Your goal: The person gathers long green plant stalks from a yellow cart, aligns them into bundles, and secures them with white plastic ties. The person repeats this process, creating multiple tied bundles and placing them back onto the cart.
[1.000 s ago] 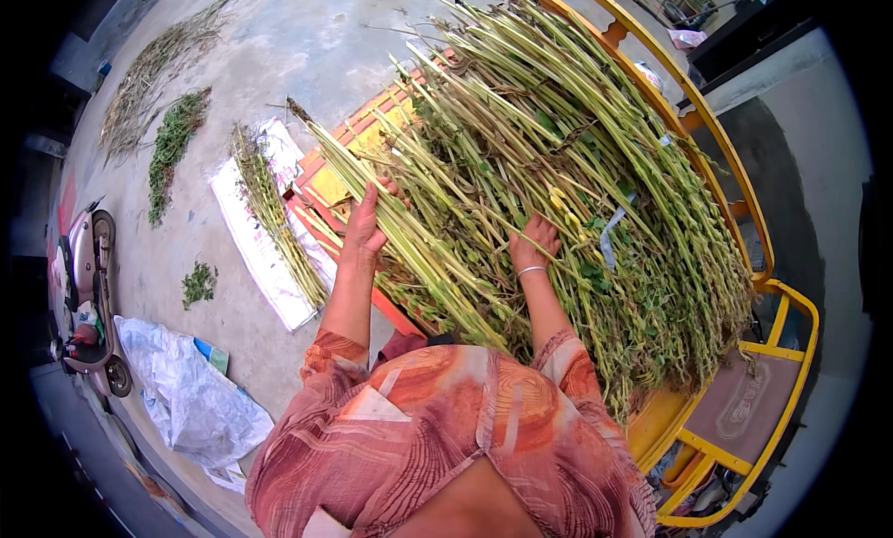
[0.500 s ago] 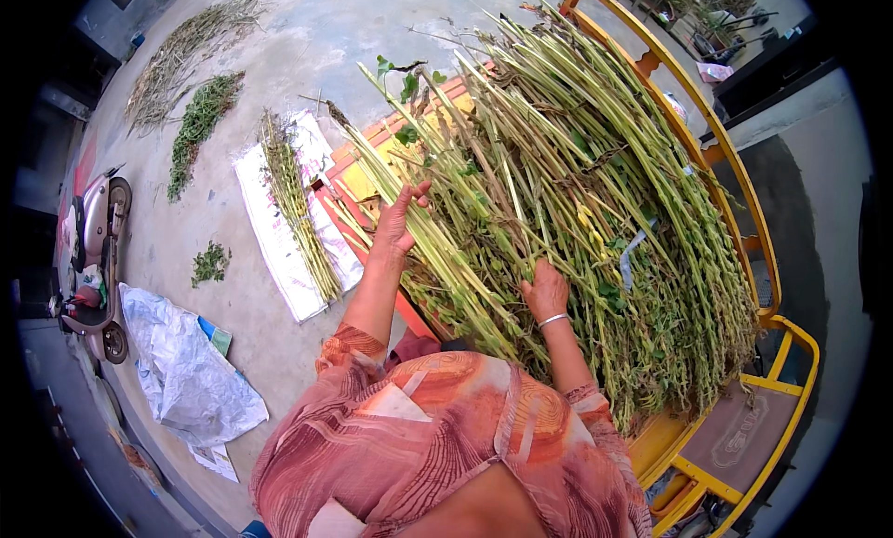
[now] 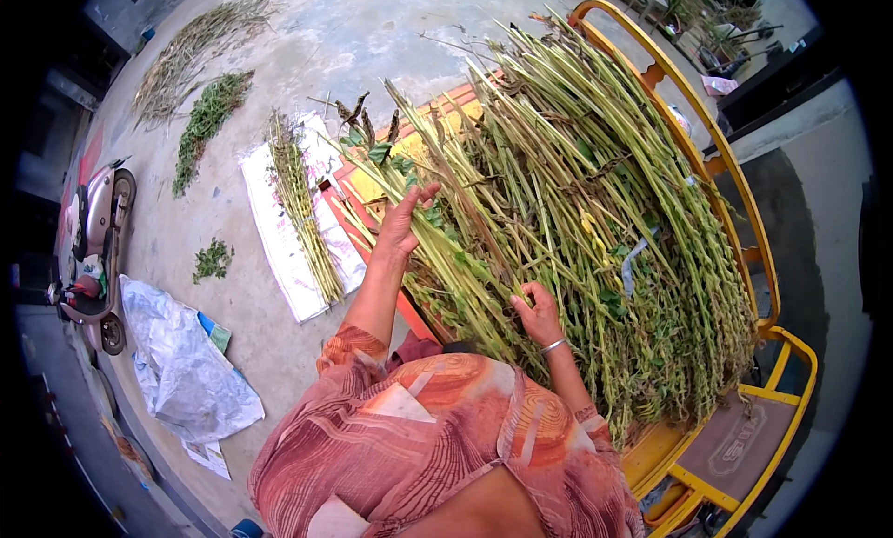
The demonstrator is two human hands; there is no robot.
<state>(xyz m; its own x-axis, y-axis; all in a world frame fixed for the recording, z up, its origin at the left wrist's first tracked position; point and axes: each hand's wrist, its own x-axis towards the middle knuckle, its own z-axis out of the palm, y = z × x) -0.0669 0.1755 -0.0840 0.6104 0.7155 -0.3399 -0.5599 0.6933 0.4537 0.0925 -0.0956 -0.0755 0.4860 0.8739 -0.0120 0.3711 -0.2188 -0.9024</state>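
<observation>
A thick layer of cut green sesame stalks (image 3: 595, 212), by their look, fills the cart's yellow-orange bed (image 3: 437, 129). My left hand (image 3: 402, 224) lies along the left side of a loose bunch, its fingers stretched out and the stalks resting against the palm. Lower down and to the right, my right hand (image 3: 538, 317), with a bracelet at the wrist, has its fingers curled into the lower part of the same bunch. Its fingertips are partly hidden among the stems. Dark withered leaves (image 3: 358, 119) stick out at the bunch's far end.
Yellow rails (image 3: 744, 203) bound the cart on the right, beside a padded seat (image 3: 739, 436). On the concrete at left lie a white sack (image 3: 279, 212) bearing a stalk bundle (image 3: 299, 203), a crumpled plastic sheet (image 3: 186, 361) and plant heaps (image 3: 209, 119). A scooter (image 3: 102, 231) stands beyond.
My right hand has moved toward me and slightly left through the stalks. The bunch by my left hand has shifted, with its leafy far end now farther left. My left hand has hardly moved.
</observation>
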